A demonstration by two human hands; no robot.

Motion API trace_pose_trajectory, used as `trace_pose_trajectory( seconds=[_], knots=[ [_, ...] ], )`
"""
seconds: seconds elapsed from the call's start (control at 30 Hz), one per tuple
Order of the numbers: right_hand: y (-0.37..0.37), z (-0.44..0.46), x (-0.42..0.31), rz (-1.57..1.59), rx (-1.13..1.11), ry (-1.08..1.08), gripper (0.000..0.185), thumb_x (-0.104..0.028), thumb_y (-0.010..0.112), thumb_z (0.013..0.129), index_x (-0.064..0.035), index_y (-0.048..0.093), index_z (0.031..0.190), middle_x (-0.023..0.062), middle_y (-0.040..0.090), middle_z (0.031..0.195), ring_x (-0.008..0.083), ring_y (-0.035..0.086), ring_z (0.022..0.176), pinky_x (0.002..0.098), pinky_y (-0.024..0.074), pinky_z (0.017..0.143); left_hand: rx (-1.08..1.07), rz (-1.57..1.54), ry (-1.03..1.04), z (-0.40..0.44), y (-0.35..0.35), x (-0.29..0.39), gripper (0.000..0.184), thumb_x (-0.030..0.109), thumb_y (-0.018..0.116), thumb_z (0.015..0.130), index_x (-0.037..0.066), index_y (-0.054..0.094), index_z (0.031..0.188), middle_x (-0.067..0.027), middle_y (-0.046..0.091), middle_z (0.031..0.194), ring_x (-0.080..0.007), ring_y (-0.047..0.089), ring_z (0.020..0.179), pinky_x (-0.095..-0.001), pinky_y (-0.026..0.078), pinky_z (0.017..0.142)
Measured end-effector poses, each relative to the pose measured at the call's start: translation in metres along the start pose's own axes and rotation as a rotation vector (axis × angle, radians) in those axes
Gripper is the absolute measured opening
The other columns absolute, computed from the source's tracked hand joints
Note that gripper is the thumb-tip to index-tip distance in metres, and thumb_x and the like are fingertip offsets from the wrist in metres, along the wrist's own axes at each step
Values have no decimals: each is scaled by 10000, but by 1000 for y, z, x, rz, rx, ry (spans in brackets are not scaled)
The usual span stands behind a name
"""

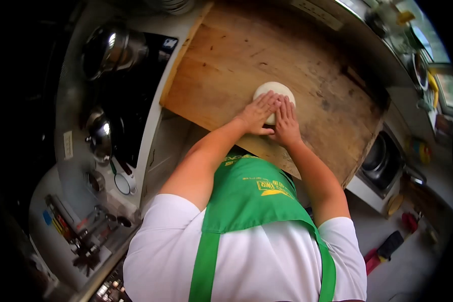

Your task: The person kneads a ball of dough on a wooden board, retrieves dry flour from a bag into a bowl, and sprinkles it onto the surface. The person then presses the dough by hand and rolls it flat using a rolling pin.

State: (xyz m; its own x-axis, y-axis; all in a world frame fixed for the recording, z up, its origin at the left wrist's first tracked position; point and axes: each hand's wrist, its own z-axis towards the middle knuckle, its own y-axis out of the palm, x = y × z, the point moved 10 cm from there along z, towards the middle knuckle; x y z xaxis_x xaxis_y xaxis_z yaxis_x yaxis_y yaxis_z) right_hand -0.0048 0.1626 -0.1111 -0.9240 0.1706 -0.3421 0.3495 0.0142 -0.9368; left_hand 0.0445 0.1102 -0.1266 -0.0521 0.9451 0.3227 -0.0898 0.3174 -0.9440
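Note:
A round, pale piece of dough (272, 87) lies on a large wooden board (226, 60), close to the board's near edge. My left hand (259, 111) rests flat on its left part, fingers stretched out toward the upper right. Beside it my right hand (287, 122) lies on the right part, fingers extended and pointing away from me. The fingertips of both hands meet over the dough. Neither hand is wrapped round anything. Much of the dough's near side is hidden under the palms.
Left of the board is a black cooktop (148, 65) with a steel pot (108, 50) and a shiny lidded pan (99, 136). A white enamel mug (125, 183) and several utensils (85, 241) stand nearer. At the right is a sink (382, 163). A green apron (256, 196) covers my front.

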Motion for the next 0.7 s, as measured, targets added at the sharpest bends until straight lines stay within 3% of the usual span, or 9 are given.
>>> trace_pose_trajectory(
  seconds=[0.2,0.3,0.33,0.37,0.4,0.43,0.53,0.57,0.7],
  knots=[
    [-12,-6,-15,-22,53,-199,1071,-370,827,735,97,282,1530,287,276,1618,447,222,1528,515,195,1261,-201,294,-136,-14,-36,13,980,570,673,817,-32,384,1533,-224,349,1618,-385,231,1544,-498,145,1274],
    [-35,-48,-48,39,174,-294,817,-220,803,810,53,412,1474,258,396,1557,472,331,1462,536,294,1205,45,344,-121,-77,-53,42,551,334,659,880,27,592,1333,-175,497,1496,-362,375,1461,-501,269,1227],
    [-37,-61,-59,66,200,-295,621,-164,748,870,15,498,1409,232,573,1396,443,452,1385,534,356,1157,86,325,-171,-104,-68,47,410,263,648,893,52,652,1244,-158,558,1426,-361,430,1415,-496,324,1199],
    [-31,-77,-62,138,228,-296,364,-172,704,935,-26,634,1262,157,738,1014,344,692,1058,474,522,972,246,168,-252,-141,-80,51,280,227,646,893,73,689,1122,-144,625,1260,-372,521,1294,-488,411,1118],
    [-3,-99,-46,306,56,-18,186,-220,659,991,-75,724,1088,78,689,662,273,701,644,410,570,674,284,-43,-498,-186,-63,43,271,203,646,894,82,681,1134,-126,647,1155,-345,572,1207,-482,457,1051],
    [4,-118,-54,403,81,-4,206,-273,639,1013,-106,756,983,71,641,568,264,619,466,387,502,506,352,-193,-740,-239,-50,38,257,192,630,914,77,677,1139,-121,670,1149,-332,607,1169,-478,483,1018],
    [62,-163,-75,313,29,11,232,-295,662,993,-90,772,992,162,716,747,287,723,670,405,538,609,694,-307,-1373,-457,40,47,241,215,578,956,65,678,1114,-196,692,1123,-415,665,1030,-524,544,874],
    [88,-165,-82,400,-12,-1,238,-297,661,992,-85,767,986,170,723,777,302,730,695,411,545,627,558,-346,-1648,-531,63,68,217,219,563,960,65,673,1067,-208,689,1094,-418,665,1017,-533,543,854],
    [100,-153,-233,118,-199,-414,248,-289,630,988,-73,736,931,156,704,770,329,682,648,428,527,605,642,-376,-2055,-747,126,230,224,232,552,960,57,682,1010,-219,693,1091,-424,671,997,-540,541,843]
  ],
)
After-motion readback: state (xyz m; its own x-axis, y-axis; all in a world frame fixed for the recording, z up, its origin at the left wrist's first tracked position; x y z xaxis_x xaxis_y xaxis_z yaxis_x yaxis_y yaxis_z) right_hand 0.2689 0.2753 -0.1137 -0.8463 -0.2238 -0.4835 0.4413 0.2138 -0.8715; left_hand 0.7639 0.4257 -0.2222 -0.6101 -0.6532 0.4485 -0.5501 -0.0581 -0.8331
